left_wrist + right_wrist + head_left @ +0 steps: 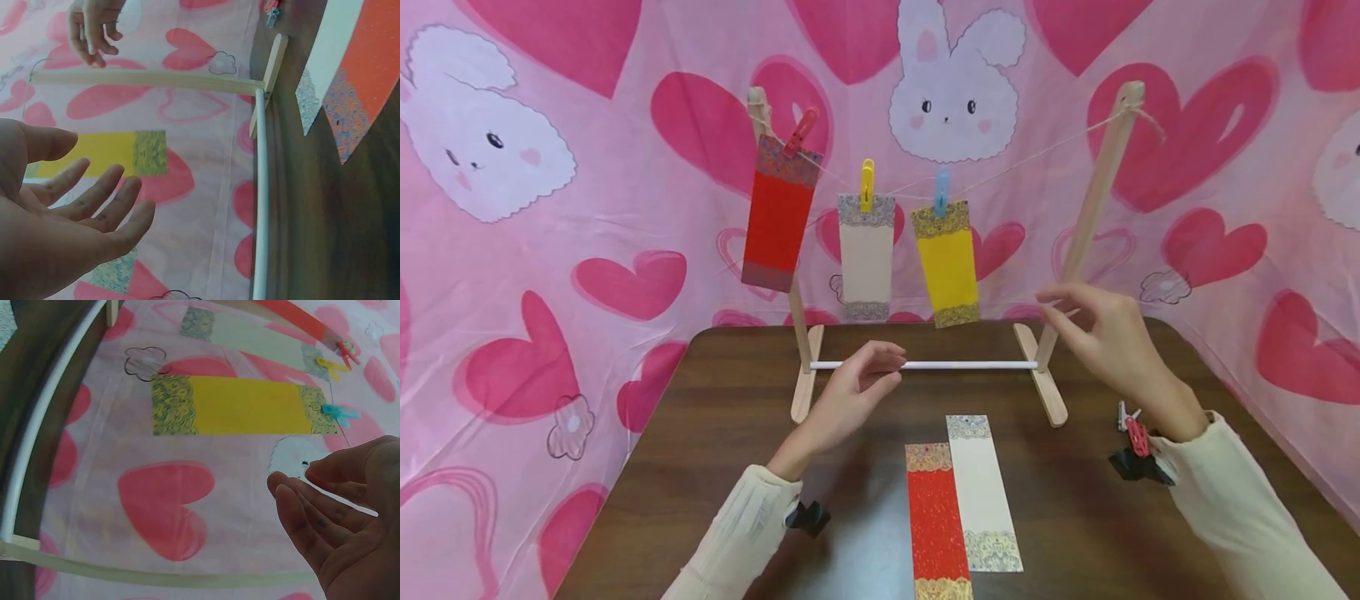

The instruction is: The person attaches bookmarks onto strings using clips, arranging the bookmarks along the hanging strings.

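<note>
On a string between two wooden posts hang a red paper strip (780,218) under a red clothespin (801,132), a white paper strip (866,260) under a yellow clothespin (867,185), and a yellow paper strip (948,265) under a blue clothespin (942,193). My left hand (859,385) hovers in front of the rack's white crossbar (970,365), fingers loosely bent around nothing. Beside the right post, my right hand (1101,337) is raised with its fingers loosely bent. In the right wrist view nothing shows between its thumb and fingertips.
Another red strip (934,517) and another white strip (985,492) lie on the brown table (722,467), the red overlapping the white's edge. Near my right wrist lies a pink-red clip (1138,437). The wooden right post (1093,196) leans outward. A pink heart-patterned cloth (647,208) hangs behind.
</note>
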Action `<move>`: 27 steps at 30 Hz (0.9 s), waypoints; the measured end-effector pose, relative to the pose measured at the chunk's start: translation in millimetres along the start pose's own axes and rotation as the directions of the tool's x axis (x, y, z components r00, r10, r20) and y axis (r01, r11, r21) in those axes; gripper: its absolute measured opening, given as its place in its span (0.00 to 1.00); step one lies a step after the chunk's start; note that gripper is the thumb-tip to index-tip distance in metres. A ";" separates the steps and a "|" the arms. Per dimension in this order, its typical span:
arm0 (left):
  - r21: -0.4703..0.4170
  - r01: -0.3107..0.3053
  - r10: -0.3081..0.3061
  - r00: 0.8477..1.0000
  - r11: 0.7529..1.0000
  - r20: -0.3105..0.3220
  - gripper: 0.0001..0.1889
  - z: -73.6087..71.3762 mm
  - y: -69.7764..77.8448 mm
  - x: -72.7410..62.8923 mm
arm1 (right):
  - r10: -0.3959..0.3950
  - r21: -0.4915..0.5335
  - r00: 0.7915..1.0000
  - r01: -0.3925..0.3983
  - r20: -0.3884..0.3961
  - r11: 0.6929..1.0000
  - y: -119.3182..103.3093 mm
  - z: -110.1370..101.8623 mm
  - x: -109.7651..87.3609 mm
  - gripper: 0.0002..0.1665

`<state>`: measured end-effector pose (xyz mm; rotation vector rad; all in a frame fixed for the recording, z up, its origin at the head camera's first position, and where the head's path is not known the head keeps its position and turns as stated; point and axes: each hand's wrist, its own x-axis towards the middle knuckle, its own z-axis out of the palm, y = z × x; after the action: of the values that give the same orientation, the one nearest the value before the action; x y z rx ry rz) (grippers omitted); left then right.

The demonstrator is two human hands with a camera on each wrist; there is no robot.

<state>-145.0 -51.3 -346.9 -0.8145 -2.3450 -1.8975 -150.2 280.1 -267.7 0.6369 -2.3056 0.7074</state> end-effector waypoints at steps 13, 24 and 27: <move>0.040 0.036 -0.036 0.999 0.999 0.008 0.16 0.0 -16.8 -16.0 | 0.071 0.019 0.997 -0.071 0.010 0.997 15.3 7.4 -40.3 0.12; 0.079 0.093 -0.096 0.994 0.992 0.042 0.17 5.5 -30.1 -31.9 | 0.158 0.059 0.987 -0.158 0.010 0.986 20.7 12.2 -79.3 0.13; 0.098 0.097 -0.104 0.993 0.990 0.061 0.17 8.6 -36.2 -35.9 | 0.192 0.071 0.981 -0.193 0.017 0.979 25.5 13.7 -92.3 0.12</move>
<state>-125.9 -61.7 -393.9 -0.7760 -2.5390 -1.8048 -108.4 313.7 -348.2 0.4534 -2.3812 0.8825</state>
